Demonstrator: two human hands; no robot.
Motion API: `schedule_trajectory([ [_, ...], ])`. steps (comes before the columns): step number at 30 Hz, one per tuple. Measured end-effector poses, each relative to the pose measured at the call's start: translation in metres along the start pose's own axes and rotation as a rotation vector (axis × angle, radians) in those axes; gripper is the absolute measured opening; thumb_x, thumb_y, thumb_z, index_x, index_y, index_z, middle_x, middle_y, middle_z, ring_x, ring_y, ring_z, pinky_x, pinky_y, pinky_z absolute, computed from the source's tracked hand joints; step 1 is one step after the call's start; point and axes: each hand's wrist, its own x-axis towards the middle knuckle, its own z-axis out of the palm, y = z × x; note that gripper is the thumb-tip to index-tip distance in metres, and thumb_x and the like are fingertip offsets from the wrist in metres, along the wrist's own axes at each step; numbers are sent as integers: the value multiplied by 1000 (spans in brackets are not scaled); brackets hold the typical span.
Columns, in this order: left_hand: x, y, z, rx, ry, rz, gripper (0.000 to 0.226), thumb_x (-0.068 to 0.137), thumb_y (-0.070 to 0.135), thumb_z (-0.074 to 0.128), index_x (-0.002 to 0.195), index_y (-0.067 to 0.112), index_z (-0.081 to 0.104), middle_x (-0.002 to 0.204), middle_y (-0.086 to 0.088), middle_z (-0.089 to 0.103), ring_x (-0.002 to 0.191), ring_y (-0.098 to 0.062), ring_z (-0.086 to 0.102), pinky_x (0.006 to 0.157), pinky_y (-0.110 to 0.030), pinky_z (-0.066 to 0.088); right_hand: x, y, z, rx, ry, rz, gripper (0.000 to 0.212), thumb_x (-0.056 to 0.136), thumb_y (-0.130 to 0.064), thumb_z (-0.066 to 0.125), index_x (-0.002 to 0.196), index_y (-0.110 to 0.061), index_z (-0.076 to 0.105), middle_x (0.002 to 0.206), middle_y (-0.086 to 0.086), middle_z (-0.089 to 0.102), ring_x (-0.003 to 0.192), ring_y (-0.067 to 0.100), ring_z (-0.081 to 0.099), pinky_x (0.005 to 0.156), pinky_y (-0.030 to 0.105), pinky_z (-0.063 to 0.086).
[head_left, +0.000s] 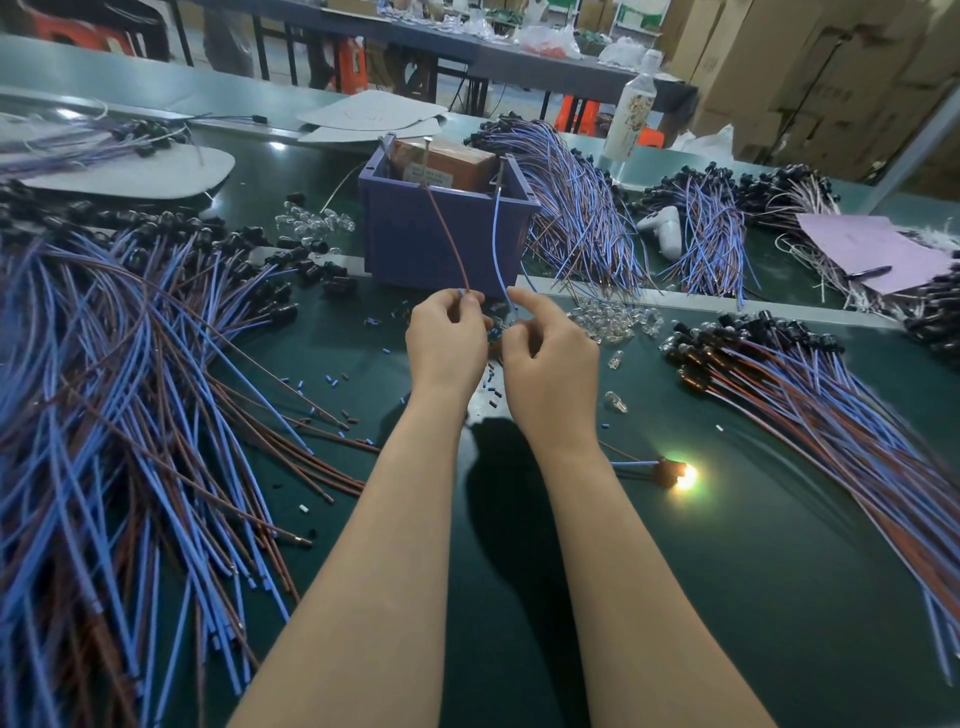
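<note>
My left hand (447, 340) pinches the lower end of a brown wire (451, 239) that runs up to a metal post in the purple box (415, 244). My right hand (548, 358) pinches the lower end of a blue wire (496, 249) that leads up to another post at the box's right rim. Both hands hover above the dark green table (727, 571), just in front of the box. A small lamp (683, 474) on short wires glows on the table to the right of my right forearm.
A large heap of blue and brown wires (119, 415) with black sockets fills the left. Similar bundles (831, 415) lie at right and behind the box. Clear bulbs (613, 322) and tiny insulation scraps litter the middle. A bottle (631, 109) and a pink sheet (872, 249) are at back right.
</note>
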Motion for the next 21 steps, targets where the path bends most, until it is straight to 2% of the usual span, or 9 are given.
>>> schedule_trajectory([
  [2, 1, -1, 0, -6, 2, -1, 20, 98, 13, 44, 90, 11, 63, 66, 3, 57, 66, -15, 53, 71, -30, 48, 0, 0, 0, 3, 3, 3, 37, 89, -7, 48, 122, -14, 63, 76, -5, 54, 71, 12, 48, 80, 34, 46],
  [6, 1, -2, 1, -9, 4, 1, 20, 98, 14, 44, 89, 12, 63, 66, 4, 58, 64, -13, 54, 71, -29, 49, 0, 0, -1, 11, 15, 9, 36, 89, -6, 48, 120, -14, 64, 82, 10, 67, 72, 11, 48, 79, 30, 44],
  [12, 3, -5, 1, -12, 5, 0, 21, 98, 13, 44, 90, 12, 63, 65, 5, 58, 61, -10, 53, 68, -27, 49, 0, 0, 0, 15, 8, 13, 35, 89, -7, 48, 119, -14, 64, 77, -2, 57, 72, 12, 48, 79, 33, 45],
  [14, 3, -5, 1, -8, 8, 4, 22, 98, 13, 44, 95, 8, 65, 65, 5, 58, 59, -8, 53, 64, -23, 47, 0, 0, 0, 11, 12, 8, 35, 89, -7, 48, 119, -14, 64, 76, -1, 58, 71, 11, 48, 78, 32, 44],
  [18, 3, -4, 1, -15, 9, 7, 20, 98, 12, 44, 91, 11, 63, 65, 5, 57, 60, -8, 53, 64, -23, 47, 0, 0, 0, 9, 11, -1, 34, 89, -7, 48, 119, -14, 64, 76, -5, 55, 70, 11, 47, 74, 27, 42],
  [21, 3, -4, 1, -21, 17, 0, 20, 98, 12, 44, 91, 10, 62, 65, 4, 58, 59, -7, 52, 62, -21, 45, 0, 0, 0, 11, 10, 1, 35, 89, -7, 48, 119, -14, 64, 76, -1, 58, 69, 11, 47, 74, 27, 43],
])
